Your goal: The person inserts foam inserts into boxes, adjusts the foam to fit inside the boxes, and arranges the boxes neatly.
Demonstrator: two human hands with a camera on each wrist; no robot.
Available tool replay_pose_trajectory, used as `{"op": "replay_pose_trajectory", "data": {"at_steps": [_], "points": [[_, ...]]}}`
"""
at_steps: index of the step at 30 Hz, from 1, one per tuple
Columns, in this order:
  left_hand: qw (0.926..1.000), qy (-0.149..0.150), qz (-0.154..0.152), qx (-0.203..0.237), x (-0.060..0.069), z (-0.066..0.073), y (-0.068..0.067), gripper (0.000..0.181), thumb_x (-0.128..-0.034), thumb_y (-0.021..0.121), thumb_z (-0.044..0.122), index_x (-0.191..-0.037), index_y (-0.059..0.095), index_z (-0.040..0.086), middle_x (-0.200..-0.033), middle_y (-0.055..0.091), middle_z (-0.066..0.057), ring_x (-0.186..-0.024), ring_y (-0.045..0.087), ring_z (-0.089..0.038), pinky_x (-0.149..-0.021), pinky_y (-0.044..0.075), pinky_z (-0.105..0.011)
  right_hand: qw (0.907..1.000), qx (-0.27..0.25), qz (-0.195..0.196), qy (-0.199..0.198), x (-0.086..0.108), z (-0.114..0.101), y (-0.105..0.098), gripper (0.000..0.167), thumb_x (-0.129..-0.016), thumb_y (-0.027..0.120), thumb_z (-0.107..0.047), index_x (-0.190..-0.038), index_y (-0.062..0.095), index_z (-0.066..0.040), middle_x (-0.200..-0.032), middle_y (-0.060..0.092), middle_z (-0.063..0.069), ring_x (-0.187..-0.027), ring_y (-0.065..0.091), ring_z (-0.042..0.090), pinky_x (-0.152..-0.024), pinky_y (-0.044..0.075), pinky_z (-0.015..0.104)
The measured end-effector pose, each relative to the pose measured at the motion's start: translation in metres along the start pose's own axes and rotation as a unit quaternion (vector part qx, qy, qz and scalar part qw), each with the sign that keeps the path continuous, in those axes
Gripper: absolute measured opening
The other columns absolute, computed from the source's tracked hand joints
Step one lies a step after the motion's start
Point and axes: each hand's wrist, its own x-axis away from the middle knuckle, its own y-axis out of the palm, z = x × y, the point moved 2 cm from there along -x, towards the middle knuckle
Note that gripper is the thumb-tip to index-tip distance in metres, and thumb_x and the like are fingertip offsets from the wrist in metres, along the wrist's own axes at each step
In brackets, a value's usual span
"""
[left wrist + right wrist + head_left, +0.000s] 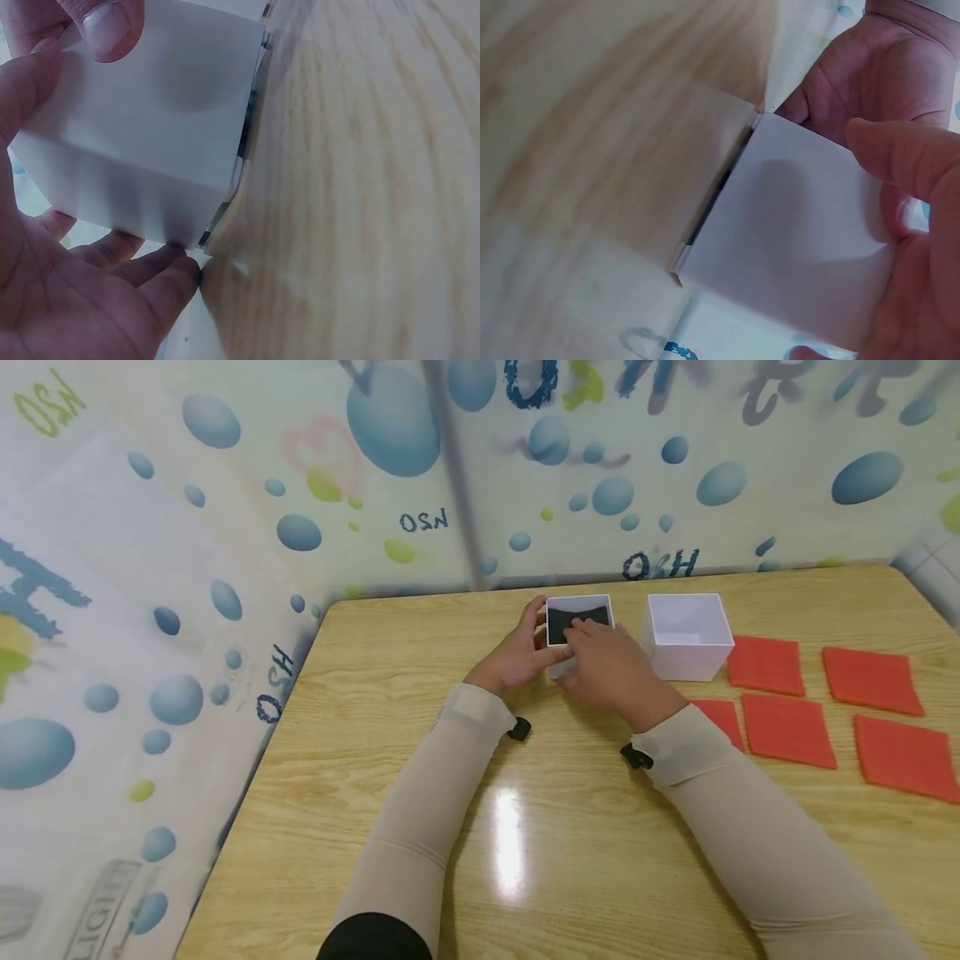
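A small white open-topped box stands on the table, with a black piece, apparently folded cloth, inside it. My left hand grips the box at its left side, fingers along the side wall and thumb at the front. Over the front right rim reaches my right hand, its fingertips on the black cloth. In the right wrist view the right thumb lies against the white front wall. The black cloth is hidden from both wrist views.
Just right of the hands stands a second white box, open at the top. Several flat red squares, apparently folded cloths, lie on the wooden table at the right. A patterned wall covering rises behind the table.
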Motion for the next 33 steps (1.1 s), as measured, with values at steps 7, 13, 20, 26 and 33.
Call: {"op": "replay_pose_trajectory", "data": {"at_steps": [7, 13, 20, 26, 33], "points": [[1.0, -0.004, 0.002, -0.008, -0.001, 0.0, -0.001, 0.099, -0.1006, 0.074, 0.03, -0.167, 0.001, 0.028, -0.172, 0.023, -0.009, -0.158, 0.033, -0.026, -0.125, 0.034, -0.041, 0.9999, -0.005, 0.011, -0.012, 0.0, 0.003, 0.004, 0.088, -0.098, 0.074, -0.037, -0.164, 0.03, 0.002, -0.173, 0.024, 0.021, -0.162, 0.016, 0.039, -0.128, 0.016, 0.062], [0.9999, -0.007, 0.002, 0.01, -0.002, -0.001, -0.001, 0.1, -0.1001, 0.075, 0.029, -0.168, 0.001, 0.029, -0.17, 0.026, -0.008, -0.152, 0.041, -0.026, -0.122, 0.039, -0.04, 0.9994, -0.01, 0.013, -0.03, 0.0, 0.006, 0.003, 0.094, -0.098, 0.074, -0.04, -0.166, 0.024, 0.001, -0.174, 0.02, 0.02, -0.163, 0.01, 0.039, -0.128, 0.016, 0.063], [0.9999, 0.001, 0.002, 0.016, 0.001, 0.001, 0.0, 0.099, -0.0998, 0.075, 0.028, -0.167, 0.003, 0.029, -0.169, 0.027, -0.009, -0.152, 0.04, -0.028, -0.122, 0.039, -0.043, 0.995, -0.082, 0.045, -0.037, 0.016, 0.016, -0.006, 0.096, -0.097, 0.075, -0.044, -0.166, 0.024, 0.0, -0.174, 0.021, 0.02, -0.163, 0.008, 0.039, -0.125, 0.016, 0.069], [0.9999, -0.003, 0.013, 0.001, 0.002, 0.002, 0.001, 0.099, -0.0987, 0.076, 0.03, -0.167, 0.005, 0.031, -0.172, 0.025, -0.008, -0.157, 0.033, -0.031, -0.126, 0.033, -0.045, 0.9912, -0.12, 0.048, -0.029, 0.047, 0.025, -0.016, 0.091, -0.099, 0.072, -0.035, -0.166, 0.022, 0.001, -0.175, 0.018, 0.02, -0.164, 0.007, 0.038, -0.126, 0.017, 0.065], [0.9993, -0.023, 0.026, 0.013, 0.0, -0.002, 0.0, 0.109, -0.0954, 0.081, 0.031, -0.169, 0.0, 0.035, -0.174, 0.021, -0.007, -0.16, 0.027, -0.03, -0.128, 0.028, -0.045, 0.9902, -0.129, 0.047, -0.026, 0.088, 0.041, -0.018, 0.09, -0.098, 0.076, -0.031, -0.165, 0.025, 0.001, -0.173, 0.021, 0.023, -0.162, 0.015, 0.042, -0.124, 0.025, 0.065]]}}
